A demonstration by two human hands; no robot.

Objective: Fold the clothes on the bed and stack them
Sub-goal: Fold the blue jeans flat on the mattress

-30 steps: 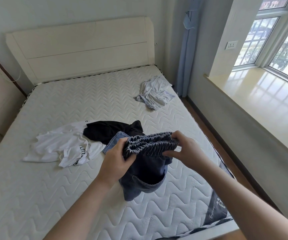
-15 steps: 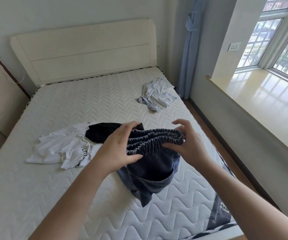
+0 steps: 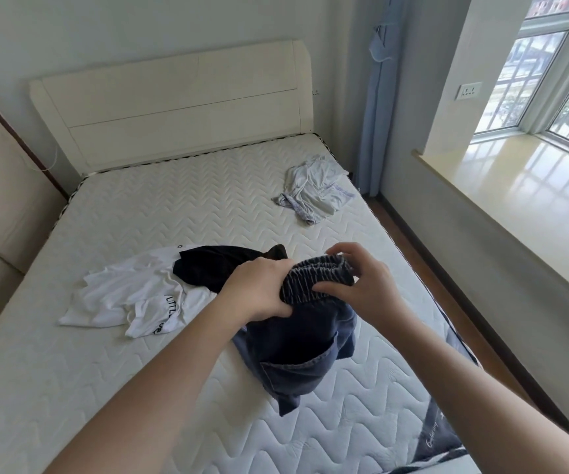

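Thing in hand: denim shorts (image 3: 298, 350), dark blue with a gathered elastic waistband, held up over the near right part of the bed (image 3: 146, 213).
Left hand (image 3: 259, 290): its grip is closed round the left end of the bunched waistband, thumb underneath and fingers over the top.
Right hand (image 3: 361, 285): thumb and fingertips pinch the right end of the waistband; the index finger is raised and curved above it.
Key relation: the waistband runs left to right between the two hands, and the rest of the shorts hangs straight down from it, with the lowest corner at or just above the mattress; contact cannot be told.
Long axis: across the body at the waistband, top to bottom through the hanging legs.
Nearer hand: both are on the garment, close together, so the waistband is still scrunched.
Likely step: spreading the waistband wide and laying the shorts flat before folding, as I judge it.
Other clothes: a white T-shirt (image 3: 129, 295) and a black garment (image 3: 214, 268) lie overlapped just left of the hands; a pale crumpled garment (image 3: 314, 191) lies far right, well apart.
Progress: nothing looks folded or stacked yet.
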